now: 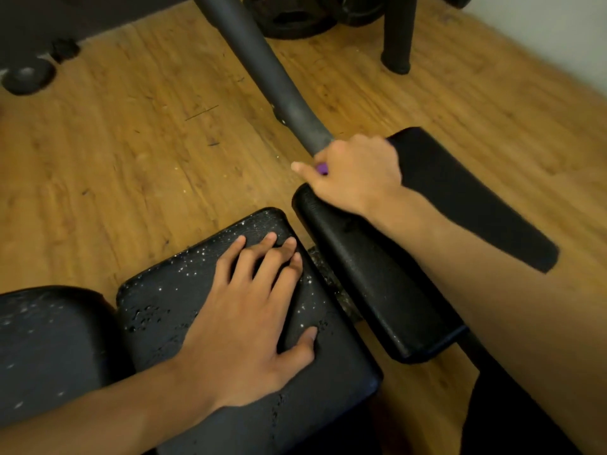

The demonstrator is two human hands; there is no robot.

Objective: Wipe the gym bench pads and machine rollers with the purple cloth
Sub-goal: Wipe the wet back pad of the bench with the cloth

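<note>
My left hand [256,320] rests flat, fingers spread, on a worn black bench pad [164,310] speckled with cracks. My right hand [354,174] is curled at the far end of a second, narrower black pad [371,284], where a grey padded roller bar [262,60] meets it. Only a small tip of the purple cloth [322,168] shows between the fingers; the rest is hidden under that hand. A third black pad [466,192] lies beyond my right forearm.
Another black pad [49,343] sits at the lower left. Wooden floor [147,152] surrounds the bench. Weight plates [295,21] and a black machine leg [397,34] stand at the back; small dark weights [29,73] lie at the far left.
</note>
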